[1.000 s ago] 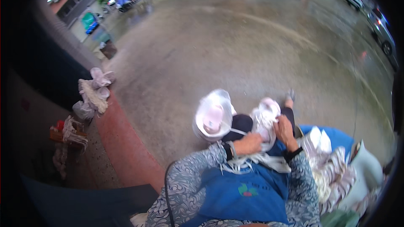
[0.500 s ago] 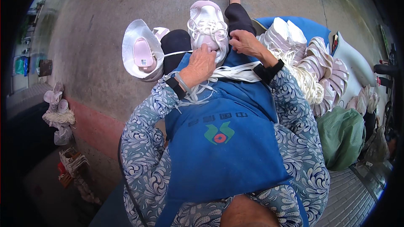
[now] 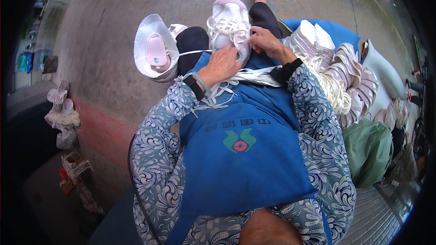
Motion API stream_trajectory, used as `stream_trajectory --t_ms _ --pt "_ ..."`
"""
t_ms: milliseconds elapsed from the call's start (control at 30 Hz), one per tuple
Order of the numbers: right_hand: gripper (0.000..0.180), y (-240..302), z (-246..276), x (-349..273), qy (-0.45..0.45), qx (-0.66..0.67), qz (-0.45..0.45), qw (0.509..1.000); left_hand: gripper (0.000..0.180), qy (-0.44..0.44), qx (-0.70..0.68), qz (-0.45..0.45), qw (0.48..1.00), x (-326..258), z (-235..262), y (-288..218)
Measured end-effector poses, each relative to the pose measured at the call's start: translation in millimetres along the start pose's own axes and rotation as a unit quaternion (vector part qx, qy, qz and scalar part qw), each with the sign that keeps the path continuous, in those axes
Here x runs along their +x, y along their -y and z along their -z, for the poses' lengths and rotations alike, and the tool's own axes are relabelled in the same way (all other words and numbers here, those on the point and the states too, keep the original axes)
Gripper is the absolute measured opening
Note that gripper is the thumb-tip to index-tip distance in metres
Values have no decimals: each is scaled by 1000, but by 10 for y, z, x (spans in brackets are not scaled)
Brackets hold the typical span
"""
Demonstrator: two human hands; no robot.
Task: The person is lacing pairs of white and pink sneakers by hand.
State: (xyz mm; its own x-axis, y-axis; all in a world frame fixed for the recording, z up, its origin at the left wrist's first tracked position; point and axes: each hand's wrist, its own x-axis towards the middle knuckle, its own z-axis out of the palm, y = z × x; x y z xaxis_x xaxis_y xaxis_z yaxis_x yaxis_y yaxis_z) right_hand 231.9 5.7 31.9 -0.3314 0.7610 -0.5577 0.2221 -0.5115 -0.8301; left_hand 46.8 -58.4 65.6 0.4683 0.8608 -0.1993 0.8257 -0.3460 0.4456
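Observation:
A white and pale pink shoe upper (image 3: pixel 230 11) lies between my knees, its toe pointing away from me. White shoelace (image 3: pixel 231 29) crosses its front in loose loops. My left hand (image 3: pixel 221 66) is closed on the near end of this upper, its fingertips partly hidden. At the upper's right edge, my right hand (image 3: pixel 267 43) has thumb and forefinger drawn together beside the lacing. What they pinch is too small to make out. A bundle of white laces (image 3: pixel 259 77) lies across my lap on the blue apron (image 3: pixel 245 172), with loose ends to the left.
Another upper (image 3: pixel 144 61) with a pink insole-shaped piece rests by my left knee. On my right are stacked uppers (image 3: pixel 347 66), a heap of cream laces (image 3: pixel 334 91) and a green plastic bag (image 3: pixel 368 152). More pieces hang together at the far left (image 3: pixel 62 113).
Both hands and the upper appear slightly farther right in view. My right hand has shifted closer against the upper's edge, and my left hand has turned a little at the near end.

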Motion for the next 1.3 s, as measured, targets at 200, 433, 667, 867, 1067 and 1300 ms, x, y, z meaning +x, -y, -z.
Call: stream_trajectory --t_ms 200,433,667,867,1067,1300 --pt "30 21 87 -68 32 168 22 985 44 58 -180 94 977 43 190 42" --pt "27 93 52 -120 62 142 53 987 31 46 -485 124 865 -146 298 38" --pt "52 338 -253 -208 -65 -391 163 903 31 -101 -640 92 756 -343 823 204" --pt "44 102 -212 -120 -123 -372 208 896 33 -291 -719 145 614 -728 956 1480" --pt "39 273 -302 -110 -131 -384 238 883 40 -331 -745 255 520 -1297 341 2187" --pt "39 214 -176 -68 -121 -432 195 872 27 -520 -168 223 807 -868 1054 1274"
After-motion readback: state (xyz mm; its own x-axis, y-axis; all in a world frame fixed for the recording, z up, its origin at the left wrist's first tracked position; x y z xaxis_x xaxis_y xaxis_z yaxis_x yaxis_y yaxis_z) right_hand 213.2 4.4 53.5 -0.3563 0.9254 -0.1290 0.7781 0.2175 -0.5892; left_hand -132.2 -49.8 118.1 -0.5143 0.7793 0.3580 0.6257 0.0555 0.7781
